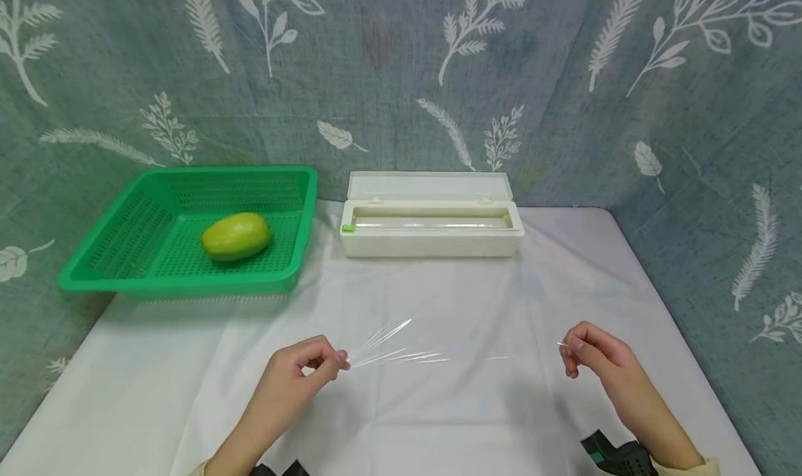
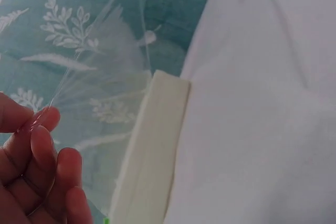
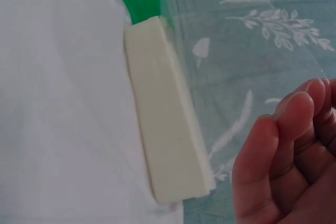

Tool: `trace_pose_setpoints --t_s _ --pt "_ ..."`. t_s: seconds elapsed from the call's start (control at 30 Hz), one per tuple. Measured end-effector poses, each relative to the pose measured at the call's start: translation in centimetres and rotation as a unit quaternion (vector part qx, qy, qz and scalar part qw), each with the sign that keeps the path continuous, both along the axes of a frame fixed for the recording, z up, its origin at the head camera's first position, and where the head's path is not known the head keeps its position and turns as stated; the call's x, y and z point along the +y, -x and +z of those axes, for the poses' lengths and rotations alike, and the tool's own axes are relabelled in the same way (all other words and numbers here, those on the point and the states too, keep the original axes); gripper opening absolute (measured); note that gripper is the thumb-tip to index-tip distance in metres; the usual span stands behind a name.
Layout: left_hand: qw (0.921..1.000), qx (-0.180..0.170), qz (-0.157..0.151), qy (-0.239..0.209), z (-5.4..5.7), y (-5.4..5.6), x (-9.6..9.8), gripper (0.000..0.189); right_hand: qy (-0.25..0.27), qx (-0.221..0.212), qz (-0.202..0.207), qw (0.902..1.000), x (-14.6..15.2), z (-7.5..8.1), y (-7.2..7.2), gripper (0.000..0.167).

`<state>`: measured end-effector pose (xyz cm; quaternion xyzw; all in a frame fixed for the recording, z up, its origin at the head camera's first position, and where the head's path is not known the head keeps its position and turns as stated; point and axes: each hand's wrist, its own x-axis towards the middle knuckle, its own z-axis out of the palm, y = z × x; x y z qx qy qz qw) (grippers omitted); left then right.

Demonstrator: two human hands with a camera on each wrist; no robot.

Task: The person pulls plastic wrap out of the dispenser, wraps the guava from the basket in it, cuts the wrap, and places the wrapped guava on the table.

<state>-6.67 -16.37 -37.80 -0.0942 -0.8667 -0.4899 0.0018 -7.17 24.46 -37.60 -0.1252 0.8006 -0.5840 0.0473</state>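
Note:
A sheet of clear plastic wrap is stretched between the two hands above the white cloth. The left hand pinches one end between thumb and forefinger, and creases fan out from there. At the other end the right hand pinches the wrap between thumb and fingers. In the left wrist view the film runs from the left hand up toward fingertips at the top edge. The right wrist view shows the right hand with its fingers curled together, the film partly visible beside it.
Behind the hands stands a white wrap dispenser box, lid raised, a roll inside and a green slider at its left. A green basket at the left holds a yellow-green mango-like fruit. Leaf-patterned fabric hangs behind the white-covered table.

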Motion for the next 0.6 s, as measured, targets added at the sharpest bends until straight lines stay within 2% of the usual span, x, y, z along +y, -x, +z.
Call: trace_pose_setpoints --t_s 0.2,0.37,0.6 --pt "0.9997 -0.024 0.005 -0.005 -0.3 -0.2 0.2 0.031 0.002 -0.033 0.000 0.9994 0.2 -0.7 -0.3 0.023" --pt "0.9991 -0.041 0.006 -0.003 -1.8 -0.1 -0.2 0.029 0.001 -0.088 -0.023 0.9959 0.2 -1.8 -0.4 0.027" --pt "0.9982 -0.059 0.004 0.000 -3.2 -0.2 -0.7 0.025 -0.001 -0.153 -0.029 0.9878 -0.1 -3.5 -0.6 0.029"
